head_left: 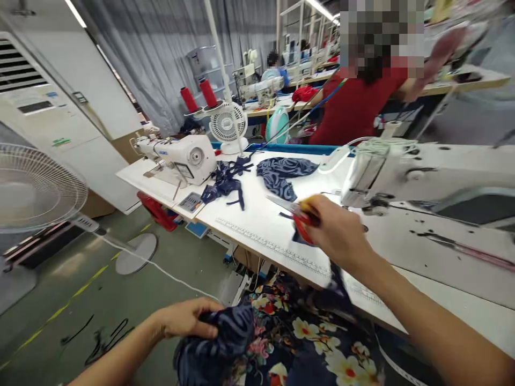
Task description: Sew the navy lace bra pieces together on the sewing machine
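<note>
Over the table [257, 220], right hand [336, 230] grips blurred scissors [295, 212]; left hand [187, 319] clutches navy fabric [225, 338].

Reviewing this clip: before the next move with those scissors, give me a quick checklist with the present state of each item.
1. Right hand grips the red-and-yellow-handled scissors: ok.
2. Scissor blades open or closed: cannot tell, blurred.
3. Left hand holds the bunched dark blue patterned fabric at the lap: ok.
4. Left hand apart from the blades: ok.
5. Bare spot on the white sewing table beside the scissors: ok; loose blue fabric pieces lie farther back.
6. White sewing machine close beside the right hand; contact: cannot tell.
</note>
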`<state>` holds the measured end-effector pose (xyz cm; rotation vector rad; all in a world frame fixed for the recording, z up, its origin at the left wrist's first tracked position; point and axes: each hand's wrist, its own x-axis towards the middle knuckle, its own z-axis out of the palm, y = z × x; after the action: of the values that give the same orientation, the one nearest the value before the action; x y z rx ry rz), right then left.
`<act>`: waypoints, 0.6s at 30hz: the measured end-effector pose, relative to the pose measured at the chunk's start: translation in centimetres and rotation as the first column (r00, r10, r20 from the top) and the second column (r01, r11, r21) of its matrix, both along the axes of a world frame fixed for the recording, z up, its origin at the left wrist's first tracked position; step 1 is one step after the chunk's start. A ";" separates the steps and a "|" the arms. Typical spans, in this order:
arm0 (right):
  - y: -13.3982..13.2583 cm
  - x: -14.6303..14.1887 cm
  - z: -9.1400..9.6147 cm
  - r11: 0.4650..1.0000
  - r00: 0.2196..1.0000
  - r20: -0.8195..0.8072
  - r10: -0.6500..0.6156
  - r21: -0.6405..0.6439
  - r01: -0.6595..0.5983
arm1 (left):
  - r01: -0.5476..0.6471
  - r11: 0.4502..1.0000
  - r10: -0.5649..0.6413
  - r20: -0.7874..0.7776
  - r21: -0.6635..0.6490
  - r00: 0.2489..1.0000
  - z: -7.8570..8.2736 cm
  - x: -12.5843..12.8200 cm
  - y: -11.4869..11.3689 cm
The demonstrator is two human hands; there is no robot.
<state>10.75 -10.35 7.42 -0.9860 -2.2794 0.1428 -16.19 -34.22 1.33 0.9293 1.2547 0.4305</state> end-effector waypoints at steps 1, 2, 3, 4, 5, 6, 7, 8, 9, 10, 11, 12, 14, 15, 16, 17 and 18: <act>2.0 -2.2 1.1 0.999 0.997 0.071 -0.020 0.047 0.017 | 0.052 0.998 -0.052 0.035 0.020 0.998 1.5 0.8 1.3; 3.9 -4.4 2.1 0.997 0.995 0.088 -0.037 0.069 0.031 | 0.113 0.993 -0.115 0.052 0.040 0.992 2.9 1.6 2.5; 5.8 -6.4 3.0 0.996 0.994 0.095 -0.047 0.082 0.040 | 0.166 0.984 -0.170 0.059 0.063 0.984 4.1 2.4 3.5; 7.5 -8.2 3.8 0.995 0.993 0.101 -0.063 0.086 0.055 | 0.214 0.972 -0.220 0.059 0.093 0.974 5.1 3.1 4.4; 8.8 -9.5 4.3 0.995 0.991 0.113 -0.075 0.079 0.067 | 0.255 0.958 -0.264 0.058 0.130 0.963 5.7 3.7 5.4; 9.8 -10.4 4.5 0.995 0.988 0.127 -0.087 0.066 0.079 | 0.282 0.944 -0.295 0.056 0.173 0.954 6.1 4.4 6.3; 10.3 -10.9 4.3 0.995 0.985 0.145 -0.094 0.048 0.088 | 0.295 0.931 -0.313 0.056 0.214 0.948 6.1 4.9 7.2; 10.4 -10.9 3.8 0.995 0.981 0.167 -0.096 0.026 0.093 | 0.293 0.923 -0.317 0.062 0.249 0.946 5.9 5.4 8.0; 10.1 -10.4 3.0 0.996 0.977 0.193 -0.093 0.000 0.095 | 0.278 0.920 -0.309 0.076 0.275 0.948 5.4 5.8 8.7; 9.5 -9.5 1.8 0.995 0.971 0.222 -0.085 -0.030 0.094 | 0.260 0.920 -0.299 0.097 0.292 0.949 4.9 6.1 9.2; 8.7 -8.1 0.5 0.994 0.965 0.252 -0.070 -0.064 0.088 | 0.241 0.922 -0.288 0.120 0.303 0.950 4.3 6.4 9.7; 7.7 -6.4 -1.0 0.990 0.957 0.285 -0.061 -0.103 0.093 | 0.215 0.925 -0.270 0.143 0.313 0.952 3.8 6.7 10.0; 5.8 -2.1 -3.6 0.977 0.935 0.350 -0.053 -0.174 0.120 | 0.136 0.934 -0.206 0.186 0.330 0.961 3.0 7.2 10.6; 5.1 0.1 -4.7 0.967 0.925 0.373 -0.071 -0.200 0.155 | 0.074 0.942 -0.152 0.219 0.327 0.964 2.8 7.6 10.8; 4.6 2.2 -5.4 0.959 0.917 0.391 -0.072 -0.227 0.172 | 0.000 0.950 -0.087 0.266 0.312 0.960 2.8 8.1 11.2; 4.3 4.1 -6.0 0.949 0.911 0.404 -0.086 -0.246 0.199 | -0.072 0.955 -0.025 0.320 0.289 0.947 2.7 8.7 11.6; 4.1 5.7 -6.3 0.938 0.905 0.411 -0.112 -0.257 0.232 | -0.133 0.956 0.026 0.373 0.263 0.927 2.8 9.4 12.1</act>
<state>16.44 -6.23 1.16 -1.4878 -2.5609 0.2406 -6.80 -22.10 4.10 0.9853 0.9021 0.8279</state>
